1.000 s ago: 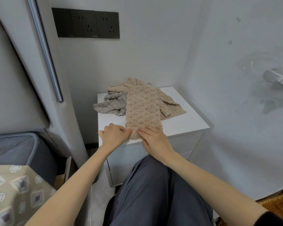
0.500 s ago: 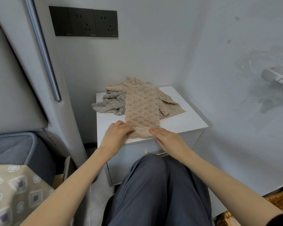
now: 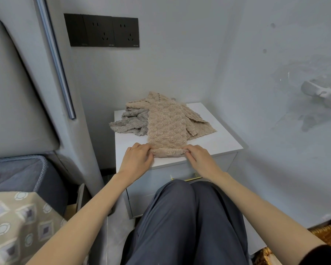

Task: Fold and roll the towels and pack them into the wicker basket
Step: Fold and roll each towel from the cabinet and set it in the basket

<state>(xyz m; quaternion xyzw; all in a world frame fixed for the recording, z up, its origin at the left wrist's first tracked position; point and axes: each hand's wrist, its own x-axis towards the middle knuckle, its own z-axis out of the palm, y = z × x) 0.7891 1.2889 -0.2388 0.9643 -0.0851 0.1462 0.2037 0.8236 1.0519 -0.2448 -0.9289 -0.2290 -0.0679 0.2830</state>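
Since half a second ago, the near end of the beige towel (image 3: 166, 129) has turned over into a small roll (image 3: 168, 152), where before it lay flat under the fingers.

From the head view I see the left hand (image 3: 137, 159) with its fingers curled onto the left end of this roll, and the right hand (image 3: 199, 159) pinching the right end; both grip the towel. The roll lies near the front edge of the nightstand (image 3: 224, 144), a little left of its middle, and the rest of the towel runs as a long strip toward the back edge. There it lies over a grey towel (image 3: 130, 123) at the back left corner and over more beige towels (image 3: 199, 125) on the right. The wicker basket (image 3: 325, 236) shows low at the right, beside the right forearm and well apart from the nightstand top. A black socket panel (image 3: 101, 30) is on the wall above.
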